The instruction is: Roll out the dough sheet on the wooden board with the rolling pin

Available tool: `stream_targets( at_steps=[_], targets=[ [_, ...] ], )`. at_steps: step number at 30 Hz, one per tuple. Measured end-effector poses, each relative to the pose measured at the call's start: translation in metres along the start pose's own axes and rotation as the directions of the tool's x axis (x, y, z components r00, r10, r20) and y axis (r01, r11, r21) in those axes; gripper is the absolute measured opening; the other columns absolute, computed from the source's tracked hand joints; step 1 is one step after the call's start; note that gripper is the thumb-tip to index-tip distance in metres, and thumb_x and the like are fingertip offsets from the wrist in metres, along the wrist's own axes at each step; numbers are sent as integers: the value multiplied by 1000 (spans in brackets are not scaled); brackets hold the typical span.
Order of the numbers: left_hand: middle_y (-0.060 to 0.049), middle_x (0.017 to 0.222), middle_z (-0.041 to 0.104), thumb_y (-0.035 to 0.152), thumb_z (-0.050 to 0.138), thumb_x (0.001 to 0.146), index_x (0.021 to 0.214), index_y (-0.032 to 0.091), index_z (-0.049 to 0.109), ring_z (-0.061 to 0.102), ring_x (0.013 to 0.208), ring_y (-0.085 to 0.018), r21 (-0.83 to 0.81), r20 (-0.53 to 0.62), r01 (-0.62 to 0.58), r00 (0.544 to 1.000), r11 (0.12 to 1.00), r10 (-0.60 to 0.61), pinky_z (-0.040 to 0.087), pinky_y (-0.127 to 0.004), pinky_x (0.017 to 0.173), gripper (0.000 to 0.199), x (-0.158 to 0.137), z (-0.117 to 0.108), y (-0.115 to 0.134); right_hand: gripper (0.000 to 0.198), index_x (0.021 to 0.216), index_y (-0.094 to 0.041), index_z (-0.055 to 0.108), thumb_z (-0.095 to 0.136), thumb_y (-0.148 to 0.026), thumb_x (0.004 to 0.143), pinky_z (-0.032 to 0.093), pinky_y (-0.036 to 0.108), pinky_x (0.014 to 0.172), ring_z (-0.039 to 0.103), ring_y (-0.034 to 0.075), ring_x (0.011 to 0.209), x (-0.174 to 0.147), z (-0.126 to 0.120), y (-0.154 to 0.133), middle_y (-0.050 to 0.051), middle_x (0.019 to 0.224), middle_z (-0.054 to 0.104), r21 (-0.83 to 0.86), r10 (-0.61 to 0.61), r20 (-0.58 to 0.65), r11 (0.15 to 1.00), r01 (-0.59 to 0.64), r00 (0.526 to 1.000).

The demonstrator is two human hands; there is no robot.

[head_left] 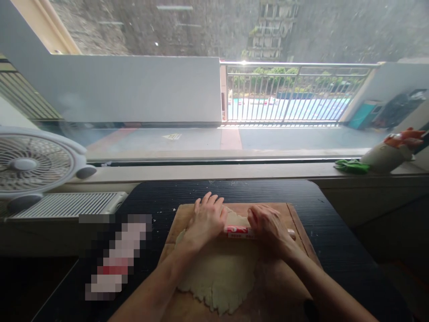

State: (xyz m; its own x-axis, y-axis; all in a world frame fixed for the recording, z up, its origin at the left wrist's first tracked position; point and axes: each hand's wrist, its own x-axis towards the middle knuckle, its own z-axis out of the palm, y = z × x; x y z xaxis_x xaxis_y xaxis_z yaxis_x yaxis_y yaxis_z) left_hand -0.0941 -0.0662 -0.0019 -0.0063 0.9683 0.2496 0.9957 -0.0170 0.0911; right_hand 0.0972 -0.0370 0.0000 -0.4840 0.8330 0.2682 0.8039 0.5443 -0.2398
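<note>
A sheet of rolled-out dough (221,268) with ragged edges lies on a wooden board (275,286). Across its far part runs a rolling pin (239,232) with a red and white label, its right handle end showing past my right hand. My left hand (208,217) rests over the pin's left part, fingers stretched forward and somewhat apart; the palm's contact is hidden. On the pin's right part sits my right hand (268,222), its fingers curled over. Dough also shows beyond the pin, between the two hands.
The board lies on a black table (345,259) with small white crumbs near its far edge. A blurred-out pale and red item (117,259) is at the left. A fan (25,165) stands far left. A pot (385,156) and green cloth (351,166) sit on the window sill.
</note>
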Motion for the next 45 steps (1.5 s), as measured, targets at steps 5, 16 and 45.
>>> stream_targets(
  at_steps=[5, 16, 45],
  targets=[
    [-6, 117, 57, 33, 33, 86, 111, 22, 55, 38, 120, -25, -15, 0, -7, 1000, 1000, 7, 29, -43, 98, 35, 1, 0, 0, 21, 83, -19, 58, 38, -22, 87, 31, 23, 68, 51, 13, 75, 2, 2, 2, 2, 79, 59, 64, 59, 14, 996, -60, 998],
    [-7, 121, 54, 33, 34, 85, 114, 22, 54, 34, 122, -26, -12, 57, 49, 997, 999, -48, 29, -46, 98, 37, 13, 9, -5, 20, 86, -19, 58, 38, -23, 87, 31, 24, 69, 51, 14, 78, 20, 5, 5, 3, 83, 58, 21, 134, 6, 991, -134, 991],
    [-4, 123, 52, 38, 32, 86, 115, 24, 52, 32, 124, -25, 0, 52, 23, 998, 1000, -23, 27, -43, 99, 38, 1, 10, -8, 27, 77, -21, 55, 33, -29, 90, 24, 25, 60, 53, 12, 65, 7, 7, 0, 0, 71, 63, -30, 91, 63, 996, -89, 994]
  ],
)
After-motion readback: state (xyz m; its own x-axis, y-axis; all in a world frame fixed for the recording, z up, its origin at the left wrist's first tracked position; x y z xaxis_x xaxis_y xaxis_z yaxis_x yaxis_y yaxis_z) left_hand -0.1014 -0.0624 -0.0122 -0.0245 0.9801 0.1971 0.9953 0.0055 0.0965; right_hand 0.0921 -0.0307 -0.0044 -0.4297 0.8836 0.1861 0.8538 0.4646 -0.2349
